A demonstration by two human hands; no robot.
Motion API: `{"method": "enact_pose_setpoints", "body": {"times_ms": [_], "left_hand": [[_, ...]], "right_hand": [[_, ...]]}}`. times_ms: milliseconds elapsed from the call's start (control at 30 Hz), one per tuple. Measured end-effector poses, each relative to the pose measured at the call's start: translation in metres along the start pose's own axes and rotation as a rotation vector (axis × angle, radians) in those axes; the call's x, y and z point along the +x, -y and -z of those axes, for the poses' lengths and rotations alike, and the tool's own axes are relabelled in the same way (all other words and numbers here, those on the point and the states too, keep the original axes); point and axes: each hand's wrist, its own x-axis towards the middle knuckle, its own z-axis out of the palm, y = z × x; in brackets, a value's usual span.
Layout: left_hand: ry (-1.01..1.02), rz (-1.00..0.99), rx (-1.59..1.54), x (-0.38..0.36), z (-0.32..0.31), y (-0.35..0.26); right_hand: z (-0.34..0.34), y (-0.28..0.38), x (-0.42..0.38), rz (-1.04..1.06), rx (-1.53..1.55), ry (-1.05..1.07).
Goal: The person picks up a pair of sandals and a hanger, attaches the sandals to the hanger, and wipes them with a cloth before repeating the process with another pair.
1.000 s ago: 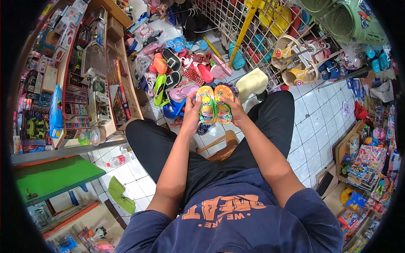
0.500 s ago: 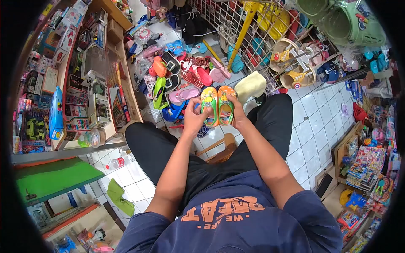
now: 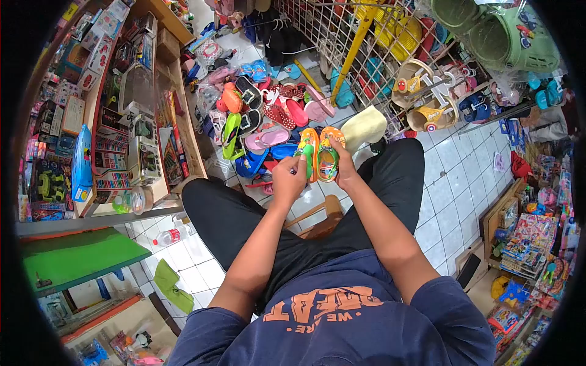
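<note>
In the head view, a pair of small orange child's sandals (image 3: 331,135) with green straps and printed soles is held side by side above my lap. My right hand (image 3: 346,166) grips the right sandal along its outer edge, thumb on top. My left hand (image 3: 289,177) is closed at the left sandal (image 3: 307,140), thumb and fingers pinched at its strap on the near left side. The fingertips there are partly hidden. Just beyond the sandals lies a heap of children's shoes, including a pink sandal (image 3: 267,139) and a lime green one (image 3: 231,135).
A wire rack (image 3: 378,58) with hanging sandals stands ahead to the right. Shelves (image 3: 131,116) of boxed toys run along the left. A pale yellow cloth-like piece (image 3: 364,126) lies beside my right knee. A wooden stool (image 3: 323,216) shows between my legs. A plastic bottle (image 3: 169,236) lies on the tiles.
My left hand has shifted slightly right and down along the left sandal, its fingers now more bunched. The sandals have tilted and moved a little to the right.
</note>
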Motion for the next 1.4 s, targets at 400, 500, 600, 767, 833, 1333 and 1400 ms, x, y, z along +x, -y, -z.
{"method": "enact_pose_setpoints", "body": {"times_ms": [400, 500, 600, 767, 833, 1333, 1400], "left_hand": [[0.184, -0.014, 0.042, 0.004, -0.004, 0.01], [0.18, -0.012, 0.123, 0.006, 0.0, 0.006], [0.073, -0.158, 0.279, 0.007, 0.002, 0.004], [0.258, 0.064, 0.261, 0.007, 0.001, 0.006], [0.244, 0.056, 0.286, 0.005, -0.002, 0.014], [0.302, 0.129, 0.535, 0.002, 0.008, 0.018], [0.337, 0.166, 0.534, 0.001, 0.007, 0.023]], "right_hand": [[-0.004, -0.001, -0.006, 0.096, -0.179, -0.089], [-0.006, -0.001, -0.007, 0.137, -0.176, -0.11], [-0.004, 0.002, -0.01, 0.11, -0.208, -0.114], [0.001, -0.007, -0.004, 0.141, -0.287, -0.043], [0.002, -0.011, -0.001, 0.143, -0.294, -0.041], [0.017, -0.024, 0.013, 0.267, -0.48, -0.103], [0.019, -0.028, 0.014, 0.267, -0.491, -0.097]]}}
